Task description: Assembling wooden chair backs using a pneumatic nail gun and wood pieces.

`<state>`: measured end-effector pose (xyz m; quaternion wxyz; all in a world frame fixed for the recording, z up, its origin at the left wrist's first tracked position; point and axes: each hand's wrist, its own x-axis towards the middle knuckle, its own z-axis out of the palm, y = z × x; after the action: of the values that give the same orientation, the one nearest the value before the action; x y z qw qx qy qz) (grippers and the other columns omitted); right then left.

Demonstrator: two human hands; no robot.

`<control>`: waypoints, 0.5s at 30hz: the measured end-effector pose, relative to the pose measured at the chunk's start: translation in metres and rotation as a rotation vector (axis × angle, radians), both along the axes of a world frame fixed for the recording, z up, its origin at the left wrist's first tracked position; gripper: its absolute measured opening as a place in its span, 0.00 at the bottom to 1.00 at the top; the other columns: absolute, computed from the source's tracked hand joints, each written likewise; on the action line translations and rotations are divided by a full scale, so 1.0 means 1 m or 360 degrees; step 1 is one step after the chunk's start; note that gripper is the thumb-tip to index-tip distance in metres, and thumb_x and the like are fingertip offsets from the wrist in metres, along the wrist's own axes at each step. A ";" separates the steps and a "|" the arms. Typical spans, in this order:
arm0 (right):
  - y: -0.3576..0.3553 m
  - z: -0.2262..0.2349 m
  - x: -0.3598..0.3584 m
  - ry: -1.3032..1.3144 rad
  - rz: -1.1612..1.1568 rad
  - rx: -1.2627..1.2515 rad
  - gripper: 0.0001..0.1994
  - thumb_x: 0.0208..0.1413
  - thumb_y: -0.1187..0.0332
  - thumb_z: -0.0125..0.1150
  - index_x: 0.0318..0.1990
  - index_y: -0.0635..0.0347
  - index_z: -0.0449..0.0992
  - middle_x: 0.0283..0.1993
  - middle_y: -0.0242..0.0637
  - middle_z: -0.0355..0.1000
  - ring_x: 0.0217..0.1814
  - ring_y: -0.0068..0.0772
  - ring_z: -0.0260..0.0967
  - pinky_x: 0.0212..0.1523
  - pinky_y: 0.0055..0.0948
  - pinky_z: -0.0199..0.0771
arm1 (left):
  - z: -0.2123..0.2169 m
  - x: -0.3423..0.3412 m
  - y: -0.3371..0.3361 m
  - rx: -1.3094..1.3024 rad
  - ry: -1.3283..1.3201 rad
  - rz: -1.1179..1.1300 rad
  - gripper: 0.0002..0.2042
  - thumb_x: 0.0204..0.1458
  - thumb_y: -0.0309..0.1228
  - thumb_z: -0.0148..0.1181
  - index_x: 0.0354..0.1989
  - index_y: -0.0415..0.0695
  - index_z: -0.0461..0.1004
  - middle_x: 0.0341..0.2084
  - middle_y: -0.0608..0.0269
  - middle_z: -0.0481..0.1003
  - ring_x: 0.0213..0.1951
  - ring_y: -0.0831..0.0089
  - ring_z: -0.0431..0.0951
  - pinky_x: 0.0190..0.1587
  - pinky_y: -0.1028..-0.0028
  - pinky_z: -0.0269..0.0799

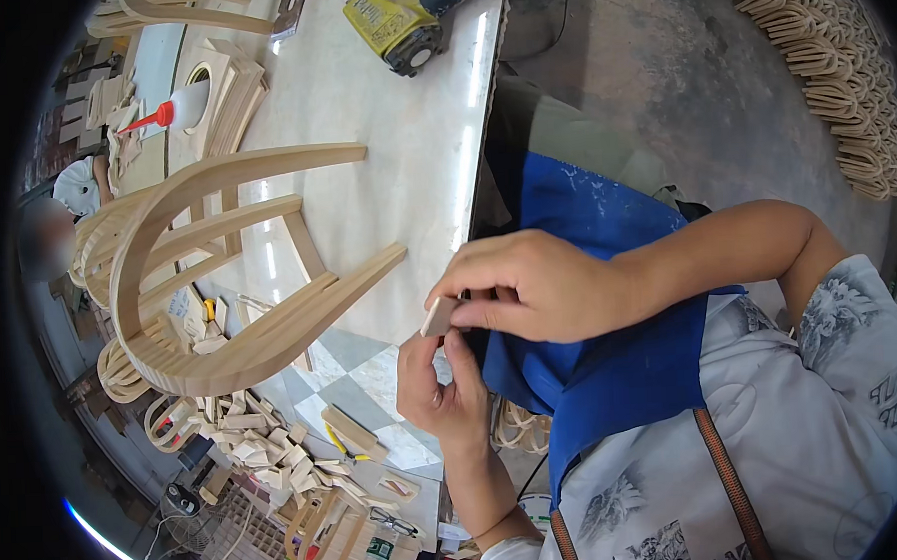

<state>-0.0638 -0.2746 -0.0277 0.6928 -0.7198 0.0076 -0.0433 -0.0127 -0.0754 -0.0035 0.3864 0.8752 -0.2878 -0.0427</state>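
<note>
A small flat wooden piece (438, 317) is pinched between both my hands close to my chest, in front of my blue apron. My right hand (529, 286) grips it from above with thumb and fingers. My left hand (435, 386) holds it from below, thumb up against it. A curved bentwood chair-back frame (218, 280) lies on the pale worktable (382, 133) just left of my hands, with its open ends pointing toward me.
A glue bottle with a red nozzle (166, 114) and stacked wooden parts (225, 95) sit at the table's far left. A yellow power tool (392, 22) lies at the far edge. Wood offcuts (266, 448) litter the floor below; bent frames (829, 63) are piled at upper right.
</note>
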 end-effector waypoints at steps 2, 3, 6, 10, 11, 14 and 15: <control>-0.013 -0.001 0.011 -0.0145 -0.0039 0.0011 0.14 0.62 0.72 0.68 0.55 0.60 0.80 0.46 0.40 0.79 0.38 0.38 0.80 0.38 0.32 0.81 | -0.005 0.007 -0.008 -0.0076 -0.0147 0.0059 0.13 0.58 0.21 0.69 0.50 0.35 0.78 0.44 0.49 0.81 0.47 0.58 0.81 0.54 0.64 0.74; -0.024 0.002 0.017 -0.0384 -0.0152 -0.0283 0.11 0.60 0.72 0.66 0.49 0.60 0.81 0.44 0.41 0.78 0.40 0.40 0.81 0.39 0.35 0.81 | -0.013 0.012 -0.014 -0.0165 -0.0287 0.0103 0.15 0.58 0.22 0.69 0.53 0.34 0.77 0.48 0.48 0.80 0.51 0.56 0.80 0.59 0.61 0.72; -0.057 0.009 0.046 -0.0740 -0.0273 -0.1013 0.06 0.56 0.71 0.64 0.41 0.58 0.80 0.39 0.39 0.77 0.42 0.41 0.82 0.40 0.37 0.83 | -0.031 0.034 -0.031 -0.0100 -0.0654 0.0369 0.19 0.58 0.23 0.70 0.57 0.34 0.75 0.52 0.46 0.77 0.55 0.52 0.77 0.66 0.57 0.65; -0.066 -0.006 0.079 -0.0902 -0.0017 -0.1616 0.04 0.54 0.70 0.63 0.36 0.56 0.80 0.37 0.33 0.75 0.45 0.38 0.81 0.39 0.36 0.84 | -0.031 0.058 -0.035 0.0045 -0.0512 0.0160 0.19 0.57 0.23 0.71 0.56 0.35 0.75 0.50 0.48 0.78 0.52 0.52 0.78 0.69 0.55 0.63; -0.065 -0.009 0.084 -0.0881 0.0041 -0.1683 0.06 0.52 0.69 0.64 0.38 0.56 0.79 0.37 0.31 0.72 0.44 0.33 0.77 0.39 0.31 0.82 | -0.035 0.065 -0.032 0.0035 -0.0313 0.0098 0.19 0.56 0.23 0.71 0.56 0.35 0.76 0.49 0.49 0.79 0.51 0.53 0.77 0.68 0.55 0.63; -0.065 -0.019 0.096 -0.0930 0.0147 -0.1583 0.05 0.51 0.70 0.65 0.35 0.56 0.80 0.36 0.31 0.73 0.43 0.33 0.76 0.40 0.32 0.82 | -0.046 0.076 -0.028 0.0004 -0.0106 -0.0009 0.18 0.56 0.22 0.72 0.54 0.36 0.76 0.46 0.52 0.79 0.48 0.56 0.77 0.64 0.56 0.67; -0.063 -0.021 0.101 -0.0918 0.0151 -0.1568 0.05 0.51 0.70 0.65 0.35 0.56 0.80 0.36 0.31 0.73 0.43 0.33 0.76 0.40 0.32 0.82 | -0.050 0.077 -0.027 -0.0052 -0.0134 -0.0012 0.17 0.56 0.22 0.72 0.53 0.35 0.77 0.46 0.52 0.79 0.48 0.56 0.77 0.61 0.57 0.69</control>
<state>0.0369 -0.3377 -0.0482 0.2507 -0.9163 -0.2354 -0.2052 0.0644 -0.1023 -0.0531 0.3879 0.8688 -0.3077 -0.0026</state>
